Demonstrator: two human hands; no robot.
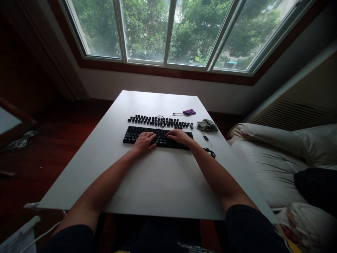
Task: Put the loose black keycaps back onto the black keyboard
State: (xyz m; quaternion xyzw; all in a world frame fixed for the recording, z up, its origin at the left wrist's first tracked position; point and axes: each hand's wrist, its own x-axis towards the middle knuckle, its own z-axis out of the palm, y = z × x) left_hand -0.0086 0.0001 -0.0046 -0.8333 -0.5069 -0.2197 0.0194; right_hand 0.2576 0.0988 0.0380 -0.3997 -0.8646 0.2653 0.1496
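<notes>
A black keyboard (pixel 168 143) lies on the white table with its long side towards me. My left hand (pixel 144 141) rests flat over its left-middle part, fingers stretched out and thumb apart. Above the right-middle part, my right hand (pixel 179 135) has its fingertips closed together close to the keys; whatever they hold is too small to make out. Loose black keycaps (pixel 147 120) stand in rows just behind the keyboard. Right of it lies a small black tool with wire loops (pixel 206 138), which looks like a keycap puller.
The white table (pixel 163 182) carries a crumpled grey cloth (pixel 207 125), a purple cloth (pixel 189 112) beside a thin stick (pixel 179 114), and a coiled black cable (pixel 210 152). A pale sofa (pixel 265 165) stands right of the table; windows (pixel 147 31) are beyond it.
</notes>
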